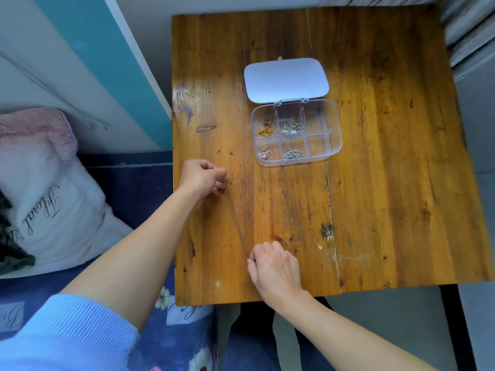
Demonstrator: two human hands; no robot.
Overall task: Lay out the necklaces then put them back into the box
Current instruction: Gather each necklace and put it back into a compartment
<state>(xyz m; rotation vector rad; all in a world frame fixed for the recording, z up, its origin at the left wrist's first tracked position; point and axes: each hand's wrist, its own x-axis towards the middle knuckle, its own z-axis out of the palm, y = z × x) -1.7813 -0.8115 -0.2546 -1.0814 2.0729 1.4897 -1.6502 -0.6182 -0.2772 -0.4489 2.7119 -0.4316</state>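
You've got a thin chain [237, 223] pinched taut btwn left hand [203, 178] & right hand [273, 266], low over the wooden table [388, 156], w/ the open clear box [296, 132] beyond, four necklaces in its compartments.

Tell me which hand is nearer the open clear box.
Left. The left hand sits just left of and below the clear box; the right hand is farther down, at the near table edge.
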